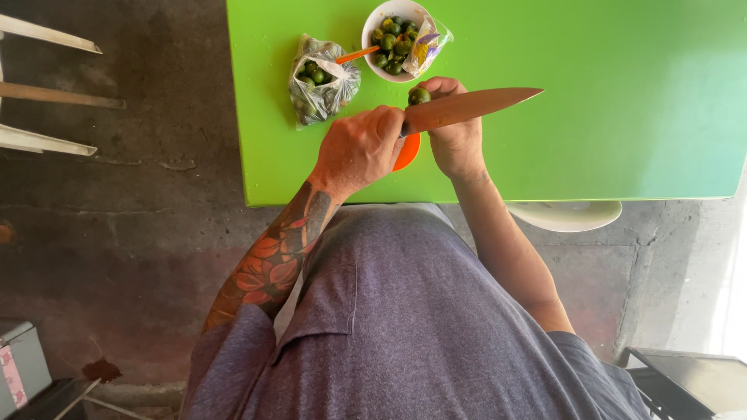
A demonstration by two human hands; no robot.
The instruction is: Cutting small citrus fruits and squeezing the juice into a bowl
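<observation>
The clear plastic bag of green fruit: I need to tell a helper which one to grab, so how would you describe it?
Start at the bright green table and find the white bowl of green fruit at its far edge. Just left of that bowl lies the clear plastic bag, knotted and crumpled. Unlike the bowl's fruit, its small round green fruit is wrapped in shiny film, away from both hands.

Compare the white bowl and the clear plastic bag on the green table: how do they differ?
The white bowl is rigid, round and open-topped; the clear plastic bag is soft, crumpled and closed around its contents. An orange-handled utensil rests in the bowl, none in the bag. The bowl sits farther from the person than the bag. Both hold small green fruits and stand on the green table.
</observation>
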